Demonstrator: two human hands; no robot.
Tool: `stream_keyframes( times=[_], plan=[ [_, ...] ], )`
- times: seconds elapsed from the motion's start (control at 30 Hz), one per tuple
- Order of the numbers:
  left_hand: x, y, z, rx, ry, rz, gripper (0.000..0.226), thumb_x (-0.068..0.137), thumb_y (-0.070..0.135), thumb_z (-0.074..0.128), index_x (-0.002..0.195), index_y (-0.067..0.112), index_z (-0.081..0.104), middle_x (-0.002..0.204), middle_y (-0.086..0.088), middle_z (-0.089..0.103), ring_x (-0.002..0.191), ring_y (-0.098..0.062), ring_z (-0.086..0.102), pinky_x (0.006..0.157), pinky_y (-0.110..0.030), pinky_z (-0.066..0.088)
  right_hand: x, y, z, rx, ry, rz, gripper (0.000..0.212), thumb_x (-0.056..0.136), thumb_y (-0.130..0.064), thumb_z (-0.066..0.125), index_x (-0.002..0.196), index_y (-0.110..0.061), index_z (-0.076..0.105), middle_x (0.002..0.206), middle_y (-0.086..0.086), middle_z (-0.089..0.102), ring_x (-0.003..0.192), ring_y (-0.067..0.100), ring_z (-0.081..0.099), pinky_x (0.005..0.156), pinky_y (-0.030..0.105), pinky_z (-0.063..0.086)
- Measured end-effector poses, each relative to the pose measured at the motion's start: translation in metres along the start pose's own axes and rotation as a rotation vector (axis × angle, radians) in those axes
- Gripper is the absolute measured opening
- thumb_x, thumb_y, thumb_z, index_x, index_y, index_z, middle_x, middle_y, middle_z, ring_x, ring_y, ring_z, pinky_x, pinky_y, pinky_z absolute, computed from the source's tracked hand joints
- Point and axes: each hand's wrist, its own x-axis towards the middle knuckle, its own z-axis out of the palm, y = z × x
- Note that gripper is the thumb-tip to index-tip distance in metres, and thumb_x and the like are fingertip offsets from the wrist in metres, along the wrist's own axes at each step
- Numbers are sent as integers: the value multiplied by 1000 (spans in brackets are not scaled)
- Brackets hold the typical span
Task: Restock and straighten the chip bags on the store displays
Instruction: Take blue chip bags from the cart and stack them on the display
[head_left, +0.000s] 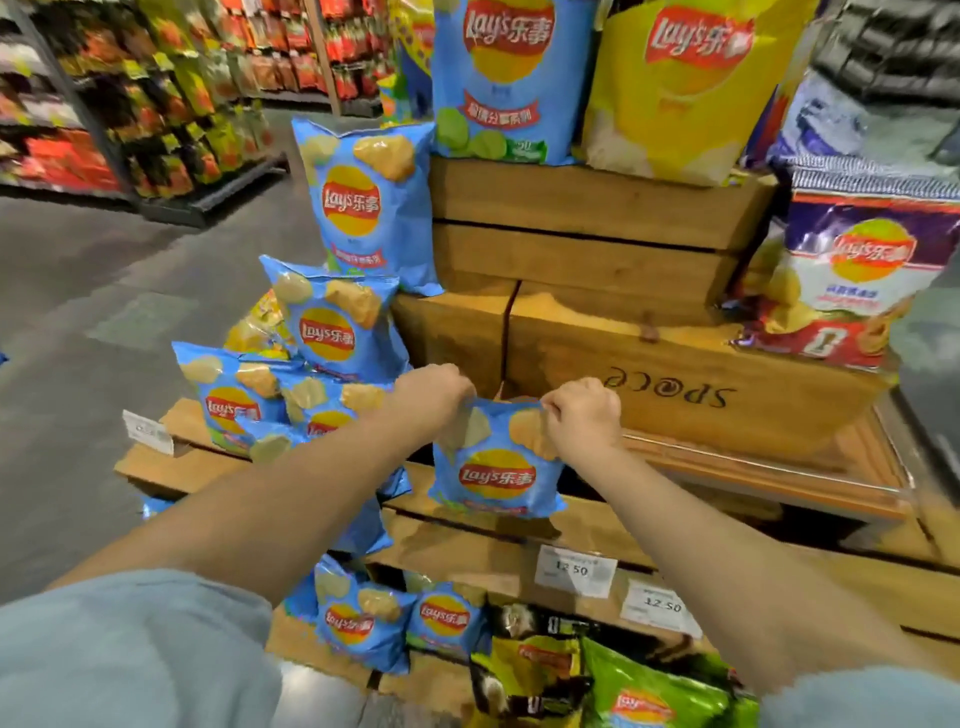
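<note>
Both forearms reach from the bottom of the frame, the left hand (431, 397) and right hand (582, 415) each pinching a top corner of a blue Lay's bag (496, 467) at mid-frame, apparently to stand it upright, label forward, on the wooden crate ledge (597, 525).

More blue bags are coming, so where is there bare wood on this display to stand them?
Bare wood lies right of the held blue bag, in front of the lettered crate. That crate's top is bare beside the purple-and-white bag. Left of the left hand, blue bags crowd together.
</note>
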Motion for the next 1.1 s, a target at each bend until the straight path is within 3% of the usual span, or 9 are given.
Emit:
stream_keyframes(
  times=[0.33,0.6,0.7,0.87,1.0,1.1],
  plan=[
    [58,-48,40,79,-33,214,29,95,12,43,118,19,58,111,-9,54,103,-31,54,66,-36,39,38,-23,42,-78,-114,129,30,99,-28,40,114,-23,66,119,-2,60,119,23,41,96,34,29],
    [90,-76,48,63,-140,333,34,94,8,45,126,18,55,119,-10,53,110,-31,51,76,-35,41,59,-44,59,-156,-205,170,24,93,-17,45,99,-23,68,105,-2,60,113,20,46,93,33,30],
    [100,-79,50,41,-198,344,40,94,10,49,131,23,53,120,-8,55,110,-29,53,85,-38,49,61,-43,64,-148,-216,191,24,95,-17,44,104,-21,66,109,0,59,115,21,45,97,34,29],
    [109,-68,55,50,-96,352,38,93,12,48,129,24,53,121,-7,52,112,-28,48,78,-35,40,64,-35,69,-95,-215,310,29,98,-19,41,117,-25,62,119,0,58,119,22,42,96,34,30],
    [107,-64,67,-137,30,278,49,95,23,46,144,20,37,142,-4,39,129,-25,36,97,-35,39,54,-34,70,-18,-140,364,43,100,-28,38,142,-23,39,146,-1,39,137,19,25,109,36,21],
    [97,-58,70,-198,97,227,61,96,29,46,150,16,21,156,-6,19,143,-24,17,112,-37,24,39,-41,69,-1,-102,367,50,101,-32,32,150,-23,23,157,-3,18,146,17,6,115,38,9]
  ],
)
